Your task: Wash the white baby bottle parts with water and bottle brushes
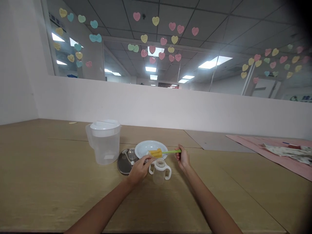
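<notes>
My right hand is closed around the green handle of a bottle brush, whose yellow sponge head points left over a white bowl. My left hand has its fingers pinched at the tip of the sponge, on a small pale piece mostly hidden by them. Just below the brush, a clear sippy cup with two white handles stands upright on the table, its top uncovered. A dark round tray lies left of my left hand, bearing a clear domed piece and a white straw-like part.
A translucent lidded pitcher stands left of the tray on the wooden table. At the far right, a pink cloth carries a patterned cloth. A white wall with a window above it closes off the back.
</notes>
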A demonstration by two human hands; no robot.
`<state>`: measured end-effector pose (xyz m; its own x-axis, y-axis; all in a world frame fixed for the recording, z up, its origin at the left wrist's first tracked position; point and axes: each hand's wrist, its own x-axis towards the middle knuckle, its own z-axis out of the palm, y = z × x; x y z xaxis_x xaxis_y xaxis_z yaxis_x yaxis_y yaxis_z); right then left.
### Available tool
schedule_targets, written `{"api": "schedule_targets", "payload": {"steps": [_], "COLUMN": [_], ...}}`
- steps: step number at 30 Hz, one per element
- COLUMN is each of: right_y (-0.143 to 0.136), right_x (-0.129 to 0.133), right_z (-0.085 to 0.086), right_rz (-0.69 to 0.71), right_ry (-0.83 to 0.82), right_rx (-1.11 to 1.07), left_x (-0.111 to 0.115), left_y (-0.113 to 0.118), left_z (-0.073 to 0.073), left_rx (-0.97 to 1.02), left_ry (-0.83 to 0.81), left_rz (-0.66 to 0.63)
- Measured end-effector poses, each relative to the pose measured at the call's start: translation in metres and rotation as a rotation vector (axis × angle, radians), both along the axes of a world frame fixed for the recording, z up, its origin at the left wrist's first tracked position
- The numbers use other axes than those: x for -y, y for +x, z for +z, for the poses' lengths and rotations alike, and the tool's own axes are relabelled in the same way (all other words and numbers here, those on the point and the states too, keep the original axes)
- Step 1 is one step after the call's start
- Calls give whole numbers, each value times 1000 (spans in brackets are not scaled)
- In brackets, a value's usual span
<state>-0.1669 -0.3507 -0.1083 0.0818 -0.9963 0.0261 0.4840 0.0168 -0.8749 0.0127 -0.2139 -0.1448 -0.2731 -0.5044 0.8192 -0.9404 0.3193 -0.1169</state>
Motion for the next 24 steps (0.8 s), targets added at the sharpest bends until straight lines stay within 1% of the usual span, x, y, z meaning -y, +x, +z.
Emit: {"api": "schedule_targets", "payload": {"steps": [2, 5, 7, 10, 15, 18, 21, 24], "right_y": [0, 0, 0, 0, -1, 0, 1, 1], "right_x": [2, 2, 2, 0, 1, 2, 1, 0], "right_z": [-1, -1, 0, 1, 0, -1, 0, 1], "right_rz": [8, 25, 37, 79, 182, 209, 212, 207], "right_ry": [7, 13, 27, 41, 22, 12, -9, -6], "right_rx": [2, 7, 25, 62, 90, 88, 72, 76], "left_x": [-1, -2, -2, 2, 8, 10, 12, 14], "left_y": [-2, -3, -1, 5, 12, 12, 12, 13], "left_z": [0, 3, 6, 7, 7, 7, 5, 3], "left_rx": [-78, -277, -406, -534, -654, -695, -739, -795], "left_ry": [42, 42, 17, -7, -43, -91, -94, -56], "left_rz": [-19, -27, -6, 30, 81, 84, 61, -1]}}
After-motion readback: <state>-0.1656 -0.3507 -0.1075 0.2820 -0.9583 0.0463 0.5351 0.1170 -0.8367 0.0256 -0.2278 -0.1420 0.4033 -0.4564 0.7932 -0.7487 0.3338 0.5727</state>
